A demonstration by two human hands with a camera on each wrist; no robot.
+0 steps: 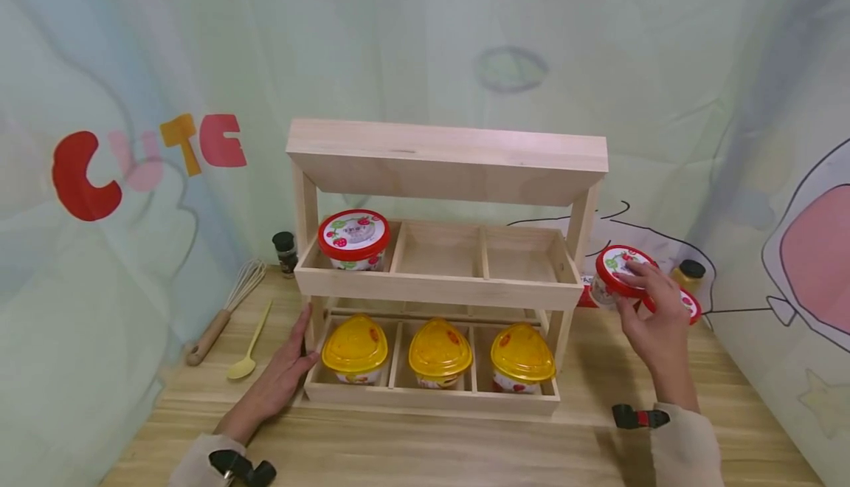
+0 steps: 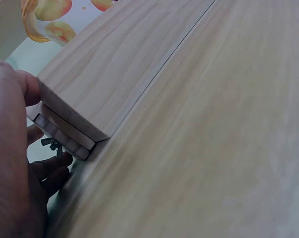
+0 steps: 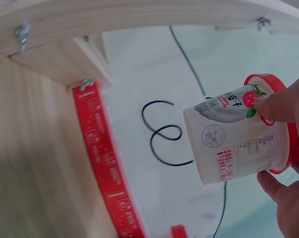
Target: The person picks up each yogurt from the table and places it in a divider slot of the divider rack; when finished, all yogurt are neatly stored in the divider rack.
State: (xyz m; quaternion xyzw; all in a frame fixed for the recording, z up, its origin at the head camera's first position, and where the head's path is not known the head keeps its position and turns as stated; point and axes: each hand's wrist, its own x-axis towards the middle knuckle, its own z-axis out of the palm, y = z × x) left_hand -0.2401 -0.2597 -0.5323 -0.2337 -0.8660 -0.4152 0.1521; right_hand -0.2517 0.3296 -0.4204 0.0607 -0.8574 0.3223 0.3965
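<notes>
My right hand (image 1: 660, 325) grips a white paper tub (image 3: 238, 139) by its red lid, off the table and to the right of a two-tier wooden rack (image 1: 438, 291). Strawberry prints show on the tub's side. My left hand (image 1: 285, 372) rests against the left end of the rack's lower tier, fingers extended. On the upper tier, a red-lidded tub (image 1: 353, 236) sits in the left compartment; the middle and right ones hold nothing. Below, each compartment has a tub with a domed yellow lid: left (image 1: 355, 343), middle (image 1: 440, 347), right (image 1: 523, 354).
Behind my right hand are another red-lidded tub (image 1: 690, 306) and a black-capped jar (image 1: 689, 274). A red printed strip (image 3: 107, 163) lies beyond the rack. To the left are a whisk (image 1: 226, 317), a yellow spoon (image 1: 249, 354) and a small dark bottle (image 1: 285, 252).
</notes>
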